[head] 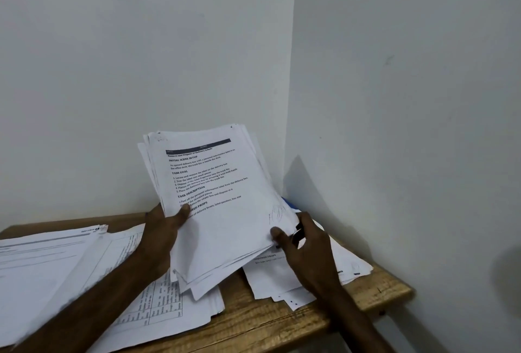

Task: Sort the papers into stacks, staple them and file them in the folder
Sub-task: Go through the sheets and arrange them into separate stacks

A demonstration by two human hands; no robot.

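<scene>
left pile (pixel 42 256): laid flat on the table (pixel 282 324), well left of the held bundle (pixel 220 206); judged a stack already sorted out.
gridded sheets (pixel 152 310): spread below-left of the bundle, partly covered by it.
left hand (pixel 162 232): closed on the bundle's lower left edge, thumb on top, so the pages are propped towards the eyes.
held bundle: raised off the table, edges uneven; top page exposed, presumably for checking its heading.
right hand (pixel 307 248): lower right corner pinched, thumb on top, probably to peel a sheet; a small black object (pixel 298 235), unidentified, is caught between its fingers.
right pile (pixel 270 276): below-right of the bundle, under that hand.
folder (pixel 289 202): blue corner only, just behind the bundle's right edge; nothing seen filed.
</scene>
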